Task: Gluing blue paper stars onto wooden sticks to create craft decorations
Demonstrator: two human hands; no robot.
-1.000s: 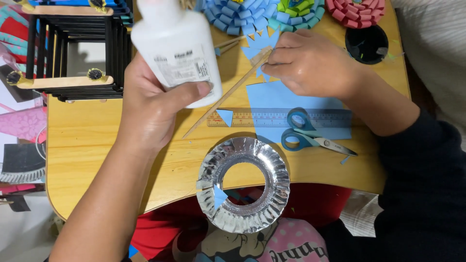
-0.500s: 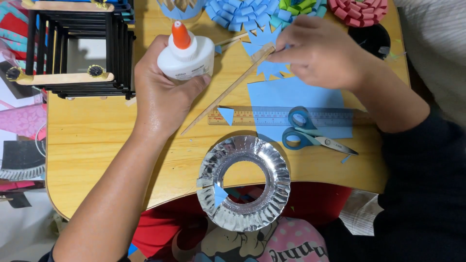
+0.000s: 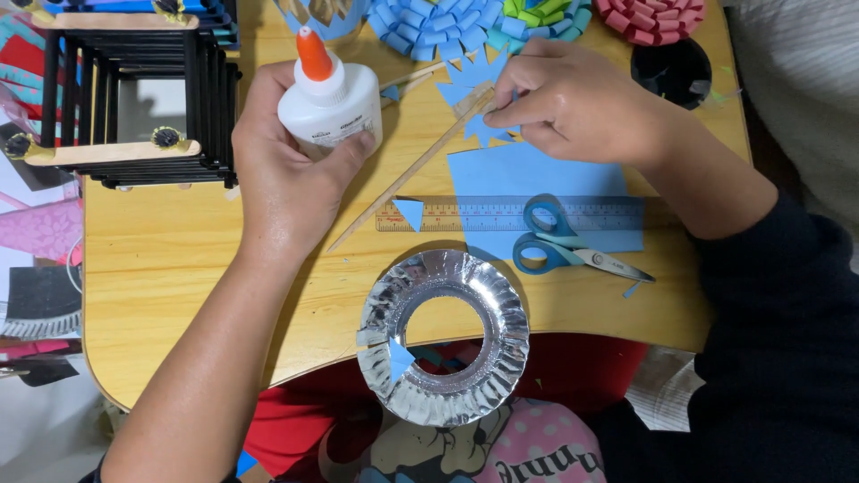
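On the table (image 3: 161,295), the ruler (image 3: 510,215) lies across the paper sheet (image 3: 528,174), scissors (image 3: 559,246) on both. The foil ring (image 3: 443,335) overhangs the near edge. The stick frame (image 3: 134,89) sits far left.

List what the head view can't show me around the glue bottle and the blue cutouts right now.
- Glue bottle: lower body covered by the left hand.
- Blue paper cutout: part hidden under the right hand.
- Rolled paper rings: cut off by the top edge.

We see bright, even overhead light — soft shadows under the left hand (image 3: 286,179), glare on the silver foil ring (image 3: 445,335), focus sharp throughout.
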